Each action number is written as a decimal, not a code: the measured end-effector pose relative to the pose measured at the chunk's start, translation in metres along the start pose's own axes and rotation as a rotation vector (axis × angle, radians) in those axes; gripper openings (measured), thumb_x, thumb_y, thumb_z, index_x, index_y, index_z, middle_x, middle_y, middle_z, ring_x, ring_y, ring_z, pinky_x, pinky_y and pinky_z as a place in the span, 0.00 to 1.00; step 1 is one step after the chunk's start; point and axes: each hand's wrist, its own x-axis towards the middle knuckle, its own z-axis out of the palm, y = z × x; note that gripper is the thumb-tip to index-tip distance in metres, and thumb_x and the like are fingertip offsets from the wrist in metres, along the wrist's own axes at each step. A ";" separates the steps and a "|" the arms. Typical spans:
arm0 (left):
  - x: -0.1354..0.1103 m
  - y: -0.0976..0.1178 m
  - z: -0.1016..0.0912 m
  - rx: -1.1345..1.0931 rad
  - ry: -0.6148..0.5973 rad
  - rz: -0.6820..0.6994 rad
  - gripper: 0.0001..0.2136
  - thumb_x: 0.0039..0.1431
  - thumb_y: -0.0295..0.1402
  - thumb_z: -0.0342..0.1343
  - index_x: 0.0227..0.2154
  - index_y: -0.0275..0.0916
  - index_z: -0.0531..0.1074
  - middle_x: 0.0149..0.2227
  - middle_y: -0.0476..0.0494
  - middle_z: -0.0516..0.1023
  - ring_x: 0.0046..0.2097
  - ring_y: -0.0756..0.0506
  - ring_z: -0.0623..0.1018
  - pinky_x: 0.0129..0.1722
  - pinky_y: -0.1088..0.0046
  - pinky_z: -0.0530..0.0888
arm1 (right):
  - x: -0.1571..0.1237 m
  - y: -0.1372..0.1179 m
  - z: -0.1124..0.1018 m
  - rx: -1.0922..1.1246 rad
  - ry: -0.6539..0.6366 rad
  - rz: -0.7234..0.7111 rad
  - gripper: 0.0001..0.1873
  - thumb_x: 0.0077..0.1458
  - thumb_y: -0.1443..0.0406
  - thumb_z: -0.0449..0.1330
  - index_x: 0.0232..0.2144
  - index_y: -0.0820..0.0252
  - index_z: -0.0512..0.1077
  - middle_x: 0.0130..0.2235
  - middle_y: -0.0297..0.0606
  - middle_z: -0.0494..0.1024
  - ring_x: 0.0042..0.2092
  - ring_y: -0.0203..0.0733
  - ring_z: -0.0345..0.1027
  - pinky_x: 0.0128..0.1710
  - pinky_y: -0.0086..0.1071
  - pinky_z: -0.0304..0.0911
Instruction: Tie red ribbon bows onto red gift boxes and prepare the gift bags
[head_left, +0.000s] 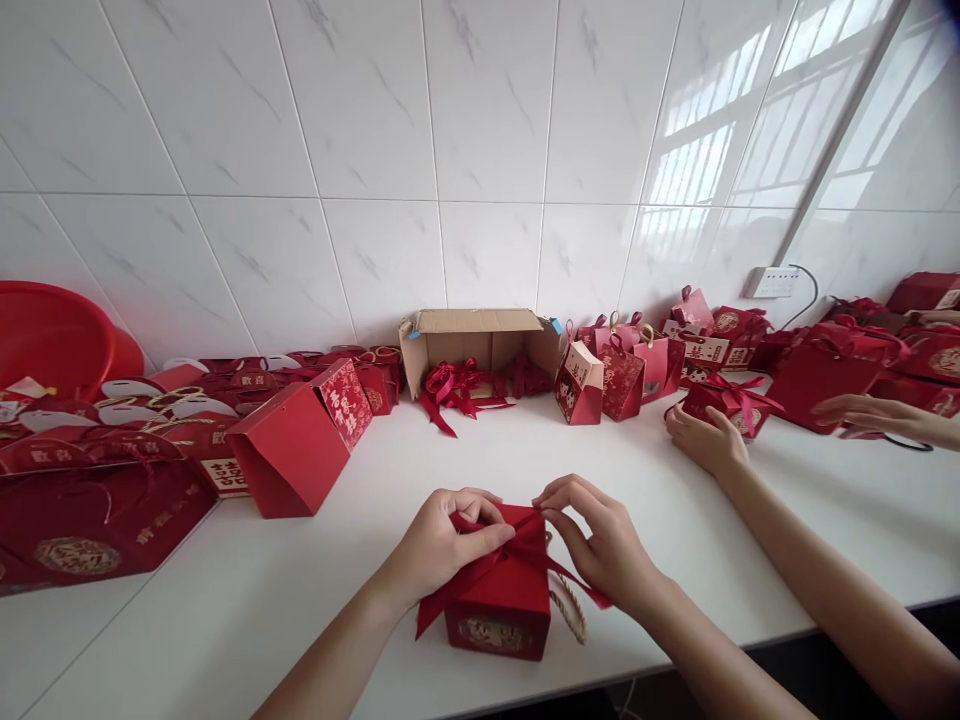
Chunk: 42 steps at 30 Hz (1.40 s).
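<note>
The white worktop (225, 600) carries everything, and the small red gift box (499, 600) near its front edge serves as the reference. Far to that box's left lie a red basin (52, 335) and a wide heap of flat red paper bags (97, 510). Nearer on the left is an unfolded red carton (300, 450), tipped on its side. Straight behind the gift box, against the tiled wall, a cardboard box (480, 345) lies open with loose red ribbons spilling from it. Behind and to the right stands a cluster of made-up boxes (622, 375), where another person's hand (705, 440) rests on a box already tied with a bow (727, 400).

The left hand (442, 545) and right hand (607, 545) meet on top of the gift box, each closed in a fingertip pinch on the ribbon (525, 555). A twisted cord handle (570, 605) lies touching the box's right side.

The box looks folded shut and the ribbon is round it, so the wrapping seems done. No bow shows yet and the tails hang loose.
</note>
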 end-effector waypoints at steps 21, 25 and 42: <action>-0.027 -0.011 -0.017 -0.254 0.195 0.113 0.18 0.58 0.48 0.53 0.47 0.47 0.63 0.62 0.43 0.60 0.64 0.40 0.57 0.62 0.57 0.55 | -0.045 0.014 -0.011 0.434 -0.066 0.412 0.34 0.61 0.43 0.32 0.62 0.48 0.51 0.59 0.43 0.64 0.60 0.47 0.58 0.60 0.49 0.53; -0.057 -0.039 -0.024 -0.214 0.390 -0.038 0.20 0.63 0.51 0.40 0.46 0.44 0.67 0.59 0.42 0.66 0.63 0.40 0.60 0.63 0.55 0.55 | -0.070 0.018 -0.011 0.301 -0.277 0.446 0.52 0.45 0.33 0.49 0.66 0.46 0.42 0.65 0.42 0.53 0.65 0.54 0.47 0.62 0.52 0.48; -0.075 -0.104 -0.002 0.681 0.439 0.012 0.17 0.58 0.45 0.49 0.48 0.48 0.66 0.51 0.43 0.73 0.54 0.40 0.72 0.51 0.59 0.74 | -0.092 0.053 -0.022 -0.789 0.198 0.895 0.46 0.54 0.50 0.51 0.63 0.77 0.43 0.61 0.65 0.51 0.64 0.68 0.42 0.60 0.57 0.47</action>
